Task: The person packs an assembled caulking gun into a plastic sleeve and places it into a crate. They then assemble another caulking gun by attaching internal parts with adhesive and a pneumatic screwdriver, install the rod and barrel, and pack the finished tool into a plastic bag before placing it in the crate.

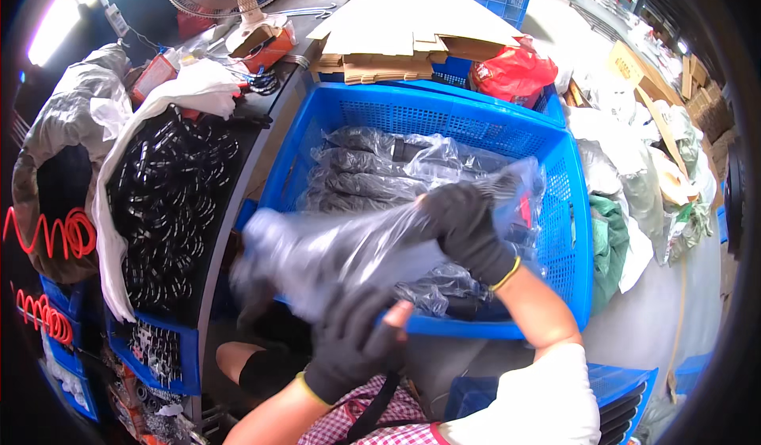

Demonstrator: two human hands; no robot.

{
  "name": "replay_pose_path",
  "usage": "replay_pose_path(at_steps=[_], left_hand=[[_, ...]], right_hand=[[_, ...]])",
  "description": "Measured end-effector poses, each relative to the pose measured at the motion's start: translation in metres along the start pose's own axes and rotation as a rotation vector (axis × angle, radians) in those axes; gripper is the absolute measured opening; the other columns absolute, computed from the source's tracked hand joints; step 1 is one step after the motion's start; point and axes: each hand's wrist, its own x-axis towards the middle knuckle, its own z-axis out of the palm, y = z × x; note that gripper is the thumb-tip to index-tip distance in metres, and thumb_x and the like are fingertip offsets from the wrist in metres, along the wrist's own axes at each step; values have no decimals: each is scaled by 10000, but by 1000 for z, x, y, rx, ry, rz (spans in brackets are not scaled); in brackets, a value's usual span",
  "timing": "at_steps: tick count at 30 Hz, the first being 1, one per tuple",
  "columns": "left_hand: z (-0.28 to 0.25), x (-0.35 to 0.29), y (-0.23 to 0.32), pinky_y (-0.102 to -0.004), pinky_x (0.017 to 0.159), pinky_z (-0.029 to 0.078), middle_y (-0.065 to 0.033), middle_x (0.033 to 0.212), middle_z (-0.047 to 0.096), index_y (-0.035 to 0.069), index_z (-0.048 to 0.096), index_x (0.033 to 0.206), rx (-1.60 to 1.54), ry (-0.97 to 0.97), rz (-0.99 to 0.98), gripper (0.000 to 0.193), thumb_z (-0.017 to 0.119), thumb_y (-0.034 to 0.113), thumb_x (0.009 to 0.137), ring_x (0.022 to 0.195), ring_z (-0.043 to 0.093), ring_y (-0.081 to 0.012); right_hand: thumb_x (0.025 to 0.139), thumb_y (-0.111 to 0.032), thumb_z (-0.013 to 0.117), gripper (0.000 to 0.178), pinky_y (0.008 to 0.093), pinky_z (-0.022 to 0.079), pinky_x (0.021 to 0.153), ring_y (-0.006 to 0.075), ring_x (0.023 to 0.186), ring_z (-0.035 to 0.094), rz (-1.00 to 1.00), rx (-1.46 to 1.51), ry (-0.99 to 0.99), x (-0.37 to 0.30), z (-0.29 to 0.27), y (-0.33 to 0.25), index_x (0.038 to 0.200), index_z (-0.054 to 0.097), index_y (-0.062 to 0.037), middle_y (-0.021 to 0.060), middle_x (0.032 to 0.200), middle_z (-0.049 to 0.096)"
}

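My right hand point(469, 227), in a black glove, closes on one end of a clear plastic bag point(333, 259) with long, dark contents. The bag stretches leftward over the near side of a blue crate point(575, 231), and its left end is blurred. Just below the bag is my left hand point(357, 342), also gloved, its fingers extended and a bare thumb tip showing; whether it touches the plastic I cannot tell. Inside the crate lie several similar plastic-wrapped dark bundles point(369, 164), side by side.
To the left, a bench holds a heap of small black parts point(170, 199) beside white cloth point(111, 239). Red coiled hoses point(59, 235) hang at the far left. Flat cardboard point(404, 17) and a red bag point(515, 72) sit behind the crate; sacks point(634, 160) lie right.
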Motion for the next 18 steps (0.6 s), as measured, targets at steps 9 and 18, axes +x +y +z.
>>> replay_pose_path(at_steps=[9,18], left_hand=[[137,-51,-6,-403,690,469,-62,840,597,121,626,867,-155,-526,-77,359,605,478,836,779,587,-274],[142,-60,-13,-338,613,444,-12,754,561,137,622,846,-112,-430,-8,362,572,495,856,683,549,-206]], right_hand=[[750,-130,644,611,451,483,965,372,1134,605,574,1,-766,-56,116,230,1346,508,-147,200,1255,609],[783,-249,647,670,461,369,1069,292,1296,479,598,-361,-594,-71,202,267,1418,437,-220,114,1393,517]])
